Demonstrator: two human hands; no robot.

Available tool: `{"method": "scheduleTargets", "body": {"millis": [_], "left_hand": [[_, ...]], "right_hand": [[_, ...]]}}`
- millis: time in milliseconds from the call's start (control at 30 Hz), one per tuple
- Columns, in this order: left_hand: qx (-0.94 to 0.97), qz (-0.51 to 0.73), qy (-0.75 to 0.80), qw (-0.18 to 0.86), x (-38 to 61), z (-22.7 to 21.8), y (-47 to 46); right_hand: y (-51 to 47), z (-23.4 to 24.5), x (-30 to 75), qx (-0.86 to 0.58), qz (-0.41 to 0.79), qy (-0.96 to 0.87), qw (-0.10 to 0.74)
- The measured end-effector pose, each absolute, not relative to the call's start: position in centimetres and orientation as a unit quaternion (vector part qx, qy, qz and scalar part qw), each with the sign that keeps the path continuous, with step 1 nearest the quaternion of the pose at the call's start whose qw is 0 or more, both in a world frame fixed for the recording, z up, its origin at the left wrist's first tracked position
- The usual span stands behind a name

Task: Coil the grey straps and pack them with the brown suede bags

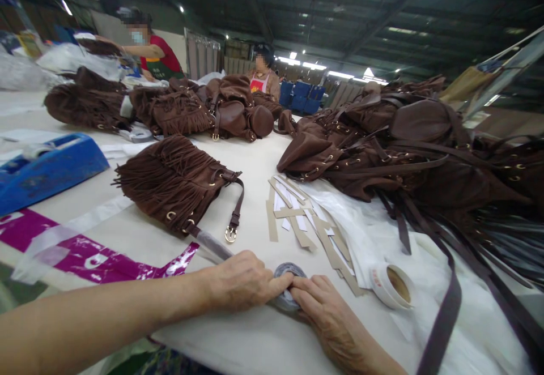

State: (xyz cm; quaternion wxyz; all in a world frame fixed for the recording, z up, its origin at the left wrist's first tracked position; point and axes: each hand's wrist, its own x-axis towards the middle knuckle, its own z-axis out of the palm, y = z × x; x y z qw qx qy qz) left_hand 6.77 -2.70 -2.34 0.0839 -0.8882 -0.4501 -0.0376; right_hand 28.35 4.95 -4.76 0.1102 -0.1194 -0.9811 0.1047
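A brown fringed bag [170, 185] lies on the table in front of me, its buckle strap [238, 211] stretched toward the front. From its near edge runs a second strap [215, 246], which looks wrapped in thin translucent film and passes under my left hand [244, 284]. At the table's front is a rolled-up coil [285, 272], greyish and film-covered, seemingly the end of that strap. Left fingers press on the coil's upper left side. My right hand [327, 312] curls around its right side, fingertips meeting the left ones.
Brown bags [361, 137] with trailing straps are heaped at right; more [182, 106] lie at the back. A blue tape dispenser [51, 171] and purple tape [106, 261] are left. Card strips [304, 216], white film and a tape roll [391, 287] lie right. Two people work beyond.
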Motion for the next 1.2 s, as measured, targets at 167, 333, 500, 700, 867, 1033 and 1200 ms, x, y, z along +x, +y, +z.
{"method": "scheduleTargets", "body": {"millis": [167,333,500,700,867,1033,1200], "left_hand": [[-0.91,-0.02,-0.409,0.067,6.9,-1.7,-3.8],[-0.868,-0.016,-0.492,0.061,9.8,-1.6,-5.4],[-0.839,-0.042,-0.54,0.058,11.7,-3.2,-5.2],[-0.858,-0.083,-0.507,0.021,7.7,-3.2,-4.2],[-0.872,-0.029,-0.489,-0.008,6.1,-0.8,-2.4],[-0.837,-0.019,-0.546,0.023,9.5,-1.7,-3.1],[-0.805,-0.059,-0.589,0.045,10.2,-3.7,-4.8]], "right_hand": [[5.3,-3.0,28.2,-0.074,0.173,-0.98,0.064],[5.3,-3.3,28.6,-0.054,0.149,-0.987,0.037],[4.6,-4.3,28.1,-0.167,0.176,-0.968,0.059],[5.3,-2.3,27.6,-0.112,0.258,-0.959,0.042],[6.6,-0.6,27.0,-0.086,0.294,-0.952,0.02],[5.8,-1.6,26.0,-0.15,0.247,-0.957,0.016],[5.4,-3.9,25.8,-0.148,0.25,-0.953,0.08]]}}
